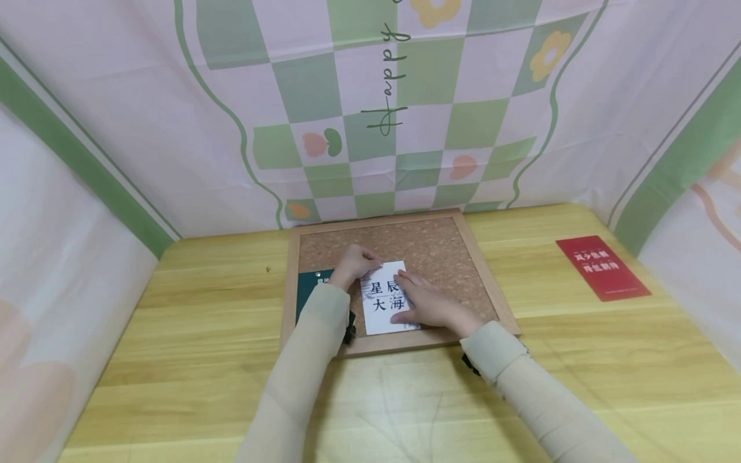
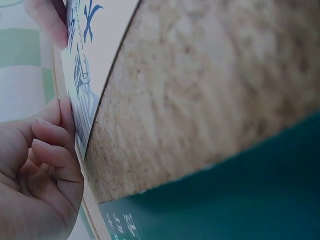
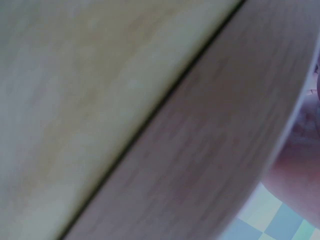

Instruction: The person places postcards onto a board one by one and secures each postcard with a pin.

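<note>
A white card (image 1: 382, 302) printed with large black characters lies on a wood-framed cork board (image 1: 440, 247). My left hand (image 1: 356, 262) sits at the card's top left corner, fingers curled and pinching its edge. In the left wrist view, the left hand's curled fingers (image 2: 50, 150) touch the white card's (image 2: 82, 100) edge over the cork (image 2: 200, 90). My right hand (image 1: 425, 302) lies flat on the card's right half with fingers straight. The right wrist view is blurred and shows only the board's wooden frame (image 3: 210, 150) and the table (image 3: 75, 75).
A dark green card (image 1: 309, 283) lies on the board's left side, partly under my left forearm, and fills the lower right of the left wrist view (image 2: 240, 195). A red card (image 1: 602, 267) rests on the table at the right. Patterned cloth walls enclose three sides.
</note>
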`<state>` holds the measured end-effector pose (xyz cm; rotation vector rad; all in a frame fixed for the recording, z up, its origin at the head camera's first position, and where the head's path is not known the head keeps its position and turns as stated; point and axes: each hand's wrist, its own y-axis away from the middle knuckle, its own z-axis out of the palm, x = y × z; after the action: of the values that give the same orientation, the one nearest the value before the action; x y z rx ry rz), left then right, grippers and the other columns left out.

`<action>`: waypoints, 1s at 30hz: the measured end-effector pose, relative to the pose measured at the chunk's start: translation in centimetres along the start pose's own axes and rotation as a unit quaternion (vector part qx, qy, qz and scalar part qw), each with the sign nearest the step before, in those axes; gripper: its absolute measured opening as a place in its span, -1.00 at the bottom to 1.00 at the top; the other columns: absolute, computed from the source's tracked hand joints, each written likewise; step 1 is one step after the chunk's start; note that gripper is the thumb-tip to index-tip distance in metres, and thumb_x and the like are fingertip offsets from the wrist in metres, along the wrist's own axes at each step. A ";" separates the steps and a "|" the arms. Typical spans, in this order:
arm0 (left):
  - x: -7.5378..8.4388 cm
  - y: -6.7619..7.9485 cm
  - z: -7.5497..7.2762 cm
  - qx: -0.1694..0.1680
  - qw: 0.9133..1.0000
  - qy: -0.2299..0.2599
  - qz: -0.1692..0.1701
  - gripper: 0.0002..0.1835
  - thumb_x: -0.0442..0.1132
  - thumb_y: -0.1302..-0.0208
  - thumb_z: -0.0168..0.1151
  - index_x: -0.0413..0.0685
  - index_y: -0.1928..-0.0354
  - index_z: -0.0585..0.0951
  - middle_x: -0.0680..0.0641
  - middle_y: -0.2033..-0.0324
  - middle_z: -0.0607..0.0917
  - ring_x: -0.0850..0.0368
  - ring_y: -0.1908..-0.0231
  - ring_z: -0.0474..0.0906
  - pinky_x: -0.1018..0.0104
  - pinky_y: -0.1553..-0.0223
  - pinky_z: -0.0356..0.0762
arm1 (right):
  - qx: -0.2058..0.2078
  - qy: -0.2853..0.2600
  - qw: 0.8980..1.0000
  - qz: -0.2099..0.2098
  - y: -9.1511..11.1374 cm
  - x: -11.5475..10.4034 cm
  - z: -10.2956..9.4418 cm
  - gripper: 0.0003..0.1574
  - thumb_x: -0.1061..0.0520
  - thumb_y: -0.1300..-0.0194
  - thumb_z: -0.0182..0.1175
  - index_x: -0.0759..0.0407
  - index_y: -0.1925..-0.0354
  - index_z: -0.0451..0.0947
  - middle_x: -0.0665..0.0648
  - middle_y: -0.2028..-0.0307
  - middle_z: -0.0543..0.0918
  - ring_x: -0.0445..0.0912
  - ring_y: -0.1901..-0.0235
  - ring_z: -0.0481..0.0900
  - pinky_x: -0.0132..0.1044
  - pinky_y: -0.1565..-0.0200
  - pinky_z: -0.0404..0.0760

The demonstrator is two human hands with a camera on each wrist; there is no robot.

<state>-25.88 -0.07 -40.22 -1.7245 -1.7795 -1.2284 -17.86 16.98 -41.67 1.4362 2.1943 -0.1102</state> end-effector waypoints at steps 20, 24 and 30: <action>-0.1 -0.3 -0.1 -0.010 1.000 -0.001 -0.018 -0.84 -0.22 -0.30 0.21 -0.06 0.19 0.72 -0.09 0.04 0.68 0.00 0.01 0.55 0.11 -0.13 0.47 | 0.000 -0.005 1.000 0.003 0.0 -0.2 -0.1 0.18 -0.24 -0.15 0.27 0.30 -0.45 -0.03 0.34 -0.48 -0.04 0.23 -0.47 -0.04 0.19 -0.41 0.06; -0.1 -0.4 -0.2 -0.012 1.000 -0.002 -0.015 -0.85 -0.23 -0.29 0.22 -0.07 0.21 0.73 -0.09 0.07 0.69 0.02 0.05 0.56 0.15 -0.08 0.49 | 0.001 -0.002 1.000 0.002 0.0 -0.2 -0.1 0.18 -0.25 -0.14 0.27 0.30 -0.45 -0.03 0.34 -0.48 -0.03 0.24 -0.47 -0.04 0.20 -0.41 0.06; -0.2 -0.4 -0.2 -0.012 1.000 -0.011 -0.003 -0.85 -0.22 -0.28 0.23 -0.07 0.22 0.73 -0.08 0.07 0.69 0.04 0.08 0.57 0.19 -0.02 0.50 | 0.000 -0.001 1.000 0.006 0.0 -0.2 -0.1 0.18 -0.25 -0.14 0.27 0.29 -0.46 -0.03 0.33 -0.48 -0.04 0.23 -0.47 -0.04 0.19 -0.41 0.06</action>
<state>-26.31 -0.31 -40.43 -1.7549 -1.7911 -1.2428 -17.82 16.82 -41.52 1.4481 2.1835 -0.1089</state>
